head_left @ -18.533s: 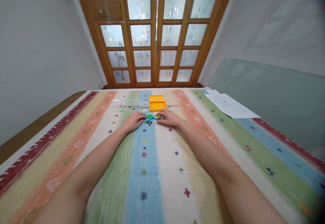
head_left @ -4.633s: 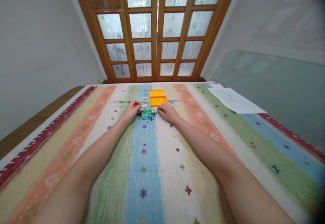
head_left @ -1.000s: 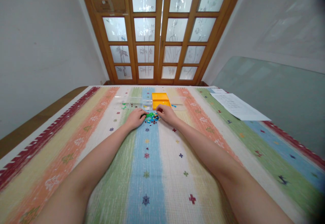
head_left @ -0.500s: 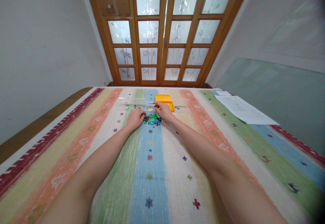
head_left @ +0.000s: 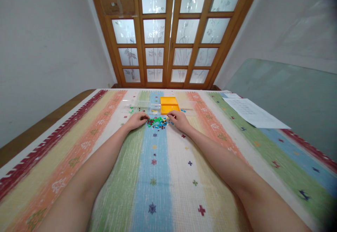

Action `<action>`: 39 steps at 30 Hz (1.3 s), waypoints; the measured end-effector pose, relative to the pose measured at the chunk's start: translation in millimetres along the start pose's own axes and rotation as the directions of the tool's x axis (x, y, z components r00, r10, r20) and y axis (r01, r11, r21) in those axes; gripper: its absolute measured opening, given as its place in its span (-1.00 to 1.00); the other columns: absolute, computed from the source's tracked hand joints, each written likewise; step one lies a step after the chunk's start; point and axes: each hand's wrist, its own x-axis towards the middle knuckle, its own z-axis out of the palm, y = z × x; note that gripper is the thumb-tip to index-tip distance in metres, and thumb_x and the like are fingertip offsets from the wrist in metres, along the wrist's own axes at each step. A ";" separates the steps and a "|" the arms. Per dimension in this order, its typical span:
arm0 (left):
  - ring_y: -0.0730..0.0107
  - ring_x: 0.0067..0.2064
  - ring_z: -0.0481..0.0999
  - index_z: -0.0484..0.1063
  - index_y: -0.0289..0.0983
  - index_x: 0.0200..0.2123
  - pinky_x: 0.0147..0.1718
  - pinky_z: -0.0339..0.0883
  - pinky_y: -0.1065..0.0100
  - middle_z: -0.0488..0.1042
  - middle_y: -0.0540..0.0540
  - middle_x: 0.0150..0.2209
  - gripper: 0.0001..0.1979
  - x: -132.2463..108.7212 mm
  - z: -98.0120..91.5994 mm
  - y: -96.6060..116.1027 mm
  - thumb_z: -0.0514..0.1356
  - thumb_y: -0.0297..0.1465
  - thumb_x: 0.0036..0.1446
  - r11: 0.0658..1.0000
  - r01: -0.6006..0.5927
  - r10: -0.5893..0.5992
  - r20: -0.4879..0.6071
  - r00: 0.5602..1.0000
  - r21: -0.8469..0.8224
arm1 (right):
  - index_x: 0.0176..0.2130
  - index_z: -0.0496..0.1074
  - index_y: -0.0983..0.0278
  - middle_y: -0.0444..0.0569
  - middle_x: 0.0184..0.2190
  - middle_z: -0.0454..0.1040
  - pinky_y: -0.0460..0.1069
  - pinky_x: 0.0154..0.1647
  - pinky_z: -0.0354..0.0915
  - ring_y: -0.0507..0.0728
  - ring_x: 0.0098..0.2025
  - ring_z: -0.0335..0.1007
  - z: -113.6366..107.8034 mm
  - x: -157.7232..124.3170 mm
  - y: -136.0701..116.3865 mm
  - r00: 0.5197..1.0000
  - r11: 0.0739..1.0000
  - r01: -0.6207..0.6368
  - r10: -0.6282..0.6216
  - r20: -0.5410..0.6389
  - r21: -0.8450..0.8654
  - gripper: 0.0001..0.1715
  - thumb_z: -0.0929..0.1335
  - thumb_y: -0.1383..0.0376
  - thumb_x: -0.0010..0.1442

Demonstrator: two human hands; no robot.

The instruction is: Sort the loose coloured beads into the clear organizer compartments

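Observation:
A small heap of tiny coloured pieces [head_left: 157, 121], green, blue and dark red, lies on the striped cloth [head_left: 158, 176]. My left hand [head_left: 136, 120] rests at the heap's left edge with its fingers curled toward the pieces. At the right edge, my right hand [head_left: 178, 119] has its fingertips drawn together over the pieces. What either hand pinches is too small to make out. Just beyond the heap stands an orange tray [head_left: 169, 104], flanked by clear compartment trays [head_left: 138, 106] holding a few sorted pieces.
A printed white sheet [head_left: 251, 112] lies at the far right of the cloth. A pane of glass [head_left: 284, 95] leans against the right wall. Wooden doors with frosted panes [head_left: 168, 35] stand behind the table. Bare wood edge shows at the left.
My right hand has come back from the orange tray to the right side of the heap. My left hand has stayed at the heap's left edge.

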 end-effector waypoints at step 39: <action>0.35 -0.35 0.50 0.48 -0.25 -0.28 -0.34 0.40 0.35 0.57 -0.05 -0.35 -0.84 9.7 9.1 -11.9 0.27 -0.31 0.07 0.890 0.217 -0.359 -0.321 0.877 -0.402 | -0.12 0.59 0.24 0.01 -0.15 0.63 -0.01 -0.08 0.27 0.15 -0.14 0.50 11.8 -7.1 0.6 0.997 0.996 0.047 -0.042 0.060 -0.072 -0.79 0.33 0.32 0.38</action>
